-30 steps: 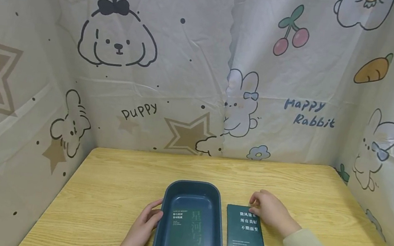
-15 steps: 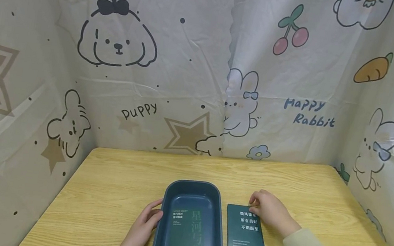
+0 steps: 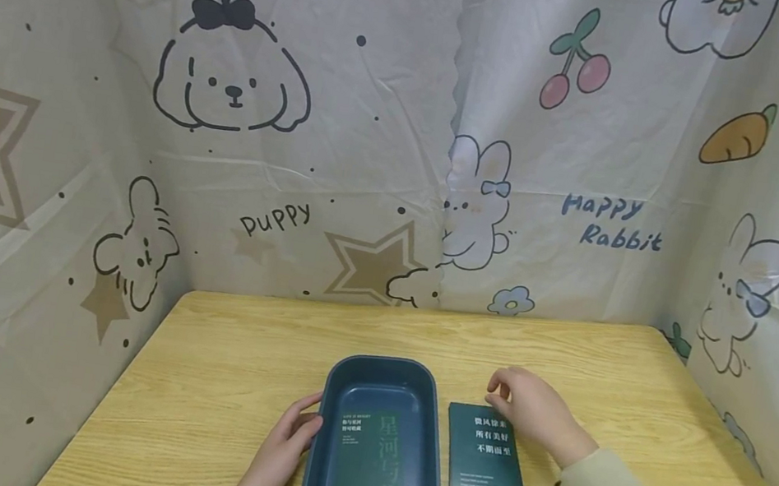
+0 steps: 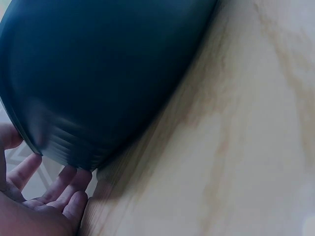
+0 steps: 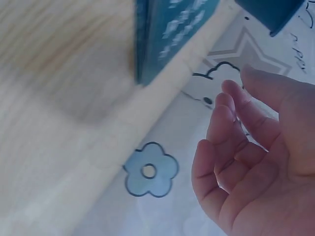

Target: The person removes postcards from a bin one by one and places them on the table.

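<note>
My left hand (image 3: 281, 454) rests against the left side of a dark blue oblong tray (image 3: 436, 449); in the left wrist view its fingertips (image 4: 71, 173) meet the tray's outer wall. Flat on the tray's floor lies a dark green card (image 3: 361, 471) with printed characters. To the tray's right, a small stack of dark green cards (image 3: 487, 473) with white lettering lies on the table. My right hand (image 3: 536, 409) is just past the stack's far edge, its fingers loosely bent. Nothing shows between those fingers (image 5: 224, 123) in the right wrist view.
A yellow wood-grain table (image 3: 254, 357) carries everything. Behind it and on both sides hangs a pale curtain (image 3: 378, 109) printed with cartoon animals, stars and fruit.
My right hand has lifted off the stack's top edge and shifted slightly away and to the left. The left hand, tray and cards have stayed in place.
</note>
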A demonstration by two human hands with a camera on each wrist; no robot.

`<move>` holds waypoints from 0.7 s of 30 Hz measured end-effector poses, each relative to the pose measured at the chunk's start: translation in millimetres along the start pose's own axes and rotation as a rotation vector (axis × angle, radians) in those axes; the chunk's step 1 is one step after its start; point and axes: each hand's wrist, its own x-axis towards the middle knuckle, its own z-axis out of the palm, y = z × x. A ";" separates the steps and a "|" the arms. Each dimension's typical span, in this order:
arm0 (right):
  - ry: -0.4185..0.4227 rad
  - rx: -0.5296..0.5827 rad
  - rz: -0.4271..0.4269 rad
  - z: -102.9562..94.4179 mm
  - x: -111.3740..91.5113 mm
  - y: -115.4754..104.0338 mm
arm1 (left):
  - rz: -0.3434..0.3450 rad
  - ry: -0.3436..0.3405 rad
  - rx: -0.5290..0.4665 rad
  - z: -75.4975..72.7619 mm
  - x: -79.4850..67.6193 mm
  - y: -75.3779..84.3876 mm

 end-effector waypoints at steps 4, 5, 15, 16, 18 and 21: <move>0.021 -0.023 -0.042 -7.3 -2.8 -11.7 | -0.002 0.003 0.002 0.4 -0.2 0.7; 0.026 -0.027 -0.054 -8.6 -3.6 -14.5 | -0.003 0.003 0.002 0.5 -0.2 1.0; 0.094 -0.039 -0.182 -14.2 -5.4 -43.1 | -0.005 -0.001 -0.004 -0.3 -0.3 0.9; 0.094 -0.034 -0.182 -13.8 -5.0 -46.3 | -0.005 -0.002 -0.005 -0.5 -0.2 0.9; 0.096 -0.026 -0.189 -12.6 -3.8 -52.4 | -0.006 -0.002 -0.006 -0.5 -0.3 1.1; 0.095 -0.015 -0.197 -9.2 -2.4 -60.9 | -0.006 0.000 -0.003 -0.4 -0.8 1.5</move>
